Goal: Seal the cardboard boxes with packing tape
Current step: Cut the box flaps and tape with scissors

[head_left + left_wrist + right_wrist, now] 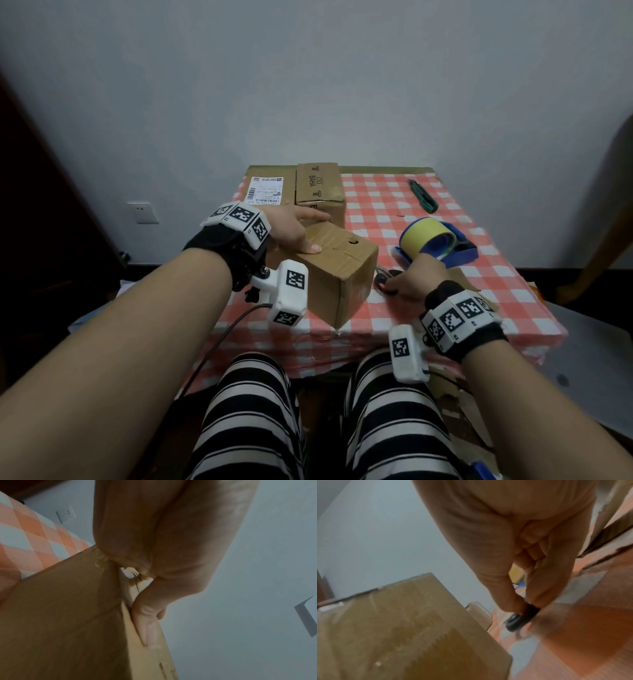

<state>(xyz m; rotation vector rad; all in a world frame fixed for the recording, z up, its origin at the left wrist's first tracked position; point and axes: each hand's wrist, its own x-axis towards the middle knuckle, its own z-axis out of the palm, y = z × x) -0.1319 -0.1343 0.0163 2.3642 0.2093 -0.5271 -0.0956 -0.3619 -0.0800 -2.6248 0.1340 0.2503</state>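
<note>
On the checked tablecloth (394,202), right at the near edge of the table, sits a small cardboard box (337,274), turned at an angle. The left hand (291,229) is on it, thumb (147,628) laid flat along the top edge and the other fingers stretched over the far side, steadying it. The left wrist view shows that thumb straight against the cardboard, not curled. Over to the right hand (416,281) now: it is down on the cloth just beside the box, thumb and fingers pinching the black handle of a pair of scissors (387,279). The right wrist view confirms it, fingertips (537,599) closed on the dark loop (518,619), though the blades are too blurred to make out. Just beyond that hand stands the blue tape dispenser (455,250) with its yellow roll (423,236). Farther back lies a green utility knife (423,195), and two more cardboard boxes (320,188) stand side by side at the far left of the table.
</note>
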